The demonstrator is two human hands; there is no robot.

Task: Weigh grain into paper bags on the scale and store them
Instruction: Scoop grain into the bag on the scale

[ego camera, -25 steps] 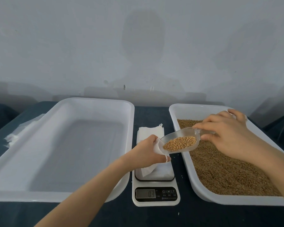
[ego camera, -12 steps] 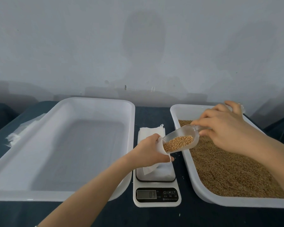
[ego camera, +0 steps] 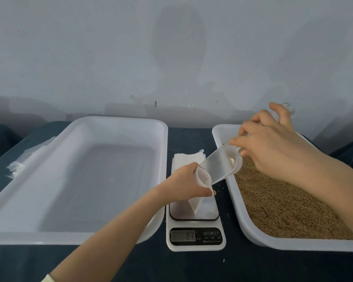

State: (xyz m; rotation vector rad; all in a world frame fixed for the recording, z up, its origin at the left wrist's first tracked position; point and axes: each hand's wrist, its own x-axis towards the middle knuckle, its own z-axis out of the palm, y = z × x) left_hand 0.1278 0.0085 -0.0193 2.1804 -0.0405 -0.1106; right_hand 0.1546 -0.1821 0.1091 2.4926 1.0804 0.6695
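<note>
right fingertips [ego camera: 233,141] pinch the handle of the clear scoop [ego camera: 220,165], the right hand [ego camera: 273,153] tipping its mouth down into the open paper bag [ego camera: 196,204]. the left hand [ego camera: 183,184] curls round the bag's mouth, the bag standing on the scale [ego camera: 196,239]. grain [ego camera: 283,200] fills the right tray [ego camera: 293,243]; a white tray [ego camera: 120,121] lies to the left.

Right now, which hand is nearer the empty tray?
Left. The left hand holds the paper bag beside the empty tray's right rim; the right hand holds the scoop over the grain tray.
</note>
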